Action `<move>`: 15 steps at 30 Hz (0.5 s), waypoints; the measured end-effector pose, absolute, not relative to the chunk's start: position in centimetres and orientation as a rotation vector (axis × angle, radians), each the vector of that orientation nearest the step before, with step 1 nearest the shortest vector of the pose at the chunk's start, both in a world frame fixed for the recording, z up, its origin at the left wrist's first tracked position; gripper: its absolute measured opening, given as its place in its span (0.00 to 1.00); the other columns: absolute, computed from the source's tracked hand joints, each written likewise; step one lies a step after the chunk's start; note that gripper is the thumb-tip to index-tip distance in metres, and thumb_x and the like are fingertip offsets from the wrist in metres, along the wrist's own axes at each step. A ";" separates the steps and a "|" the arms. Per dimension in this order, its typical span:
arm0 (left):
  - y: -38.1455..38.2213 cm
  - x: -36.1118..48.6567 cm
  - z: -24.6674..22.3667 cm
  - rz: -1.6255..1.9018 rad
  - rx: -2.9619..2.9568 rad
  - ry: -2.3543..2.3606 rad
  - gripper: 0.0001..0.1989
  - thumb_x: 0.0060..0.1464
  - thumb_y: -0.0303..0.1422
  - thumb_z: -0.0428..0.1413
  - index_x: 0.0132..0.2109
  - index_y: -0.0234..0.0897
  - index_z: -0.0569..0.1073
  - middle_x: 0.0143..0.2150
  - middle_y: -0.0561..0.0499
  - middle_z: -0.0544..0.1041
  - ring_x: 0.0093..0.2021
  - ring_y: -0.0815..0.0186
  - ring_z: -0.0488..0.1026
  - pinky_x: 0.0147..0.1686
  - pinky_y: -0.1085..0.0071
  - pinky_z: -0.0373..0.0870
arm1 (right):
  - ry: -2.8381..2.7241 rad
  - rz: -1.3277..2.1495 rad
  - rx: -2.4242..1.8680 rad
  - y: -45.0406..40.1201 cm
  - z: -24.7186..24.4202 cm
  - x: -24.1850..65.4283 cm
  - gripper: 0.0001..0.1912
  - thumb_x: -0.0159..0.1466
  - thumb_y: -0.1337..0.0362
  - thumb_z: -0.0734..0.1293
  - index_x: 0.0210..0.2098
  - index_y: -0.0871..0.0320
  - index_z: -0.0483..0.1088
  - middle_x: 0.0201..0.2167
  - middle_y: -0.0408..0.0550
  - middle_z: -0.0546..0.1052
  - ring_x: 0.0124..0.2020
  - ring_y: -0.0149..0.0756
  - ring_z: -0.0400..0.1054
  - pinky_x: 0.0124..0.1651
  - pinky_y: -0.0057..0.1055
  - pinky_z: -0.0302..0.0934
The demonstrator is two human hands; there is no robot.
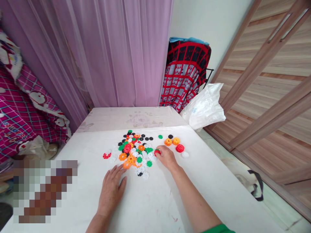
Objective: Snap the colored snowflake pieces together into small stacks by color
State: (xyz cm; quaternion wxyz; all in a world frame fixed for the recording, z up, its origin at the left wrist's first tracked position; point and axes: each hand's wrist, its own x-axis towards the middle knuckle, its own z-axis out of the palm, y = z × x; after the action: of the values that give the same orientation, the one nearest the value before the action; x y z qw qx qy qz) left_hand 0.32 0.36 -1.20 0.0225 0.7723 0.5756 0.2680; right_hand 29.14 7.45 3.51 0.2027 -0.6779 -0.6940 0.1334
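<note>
Plastic notched discs in red, orange, green, black and white lie in a loose pile point(136, 150) on the white-covered table point(145, 207). My left hand point(113, 184) rests palm down at the pile's near left edge, fingers apart, its fingertips beside an orange disc point(126, 165). At the pile's right side my right hand point(167, 157) pinches a red disc point(157, 152), with a bit of green behind it. Further right sit stacked orange discs point(168, 141), more orange ones point(176, 141), a red stack point(180, 148) and a white one point(185, 154).
A white plastic bag point(205, 106) stands past the table's right back corner. Purple curtains point(121, 55) hang behind the table. Wooden wardrobe doors point(272, 97) are on the right. Patterned pink cloth point(29, 106) hangs at the left, above a blurred patch.
</note>
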 end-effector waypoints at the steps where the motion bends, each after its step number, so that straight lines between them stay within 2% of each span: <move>1: 0.4 0.3 -1.2 0.832 2.392 1.780 0.17 0.60 0.37 0.47 0.52 0.43 0.74 0.58 0.46 0.74 0.61 0.53 0.68 0.60 0.47 0.62 | -1.937 0.359 -1.948 7.3 3.6 29.4 0.13 0.62 0.63 0.63 0.46 0.53 0.71 0.46 0.47 0.76 0.47 0.37 0.68 0.48 0.29 0.59; 5: 0.3 0.3 -1.2 0.849 2.388 1.779 0.17 0.60 0.37 0.48 0.52 0.43 0.74 0.58 0.46 0.74 0.61 0.53 0.68 0.60 0.47 0.62 | -2.021 0.336 -2.052 6.7 4.1 30.0 0.15 0.61 0.61 0.64 0.47 0.51 0.70 0.47 0.47 0.75 0.50 0.39 0.66 0.46 0.29 0.58; 15: 0.4 0.3 -1.1 0.833 2.403 1.775 0.17 0.60 0.38 0.47 0.52 0.43 0.74 0.58 0.46 0.74 0.61 0.53 0.68 0.60 0.47 0.62 | -2.052 0.199 -2.154 7.0 4.7 28.5 0.16 0.62 0.59 0.64 0.49 0.53 0.69 0.43 0.49 0.76 0.45 0.41 0.69 0.43 0.31 0.58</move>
State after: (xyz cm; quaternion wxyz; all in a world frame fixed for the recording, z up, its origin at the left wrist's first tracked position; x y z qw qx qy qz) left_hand 0.29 0.35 -1.13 0.0202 0.7746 0.5723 0.2684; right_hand 28.46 7.03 4.70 0.0802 -0.7201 -0.6860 0.0664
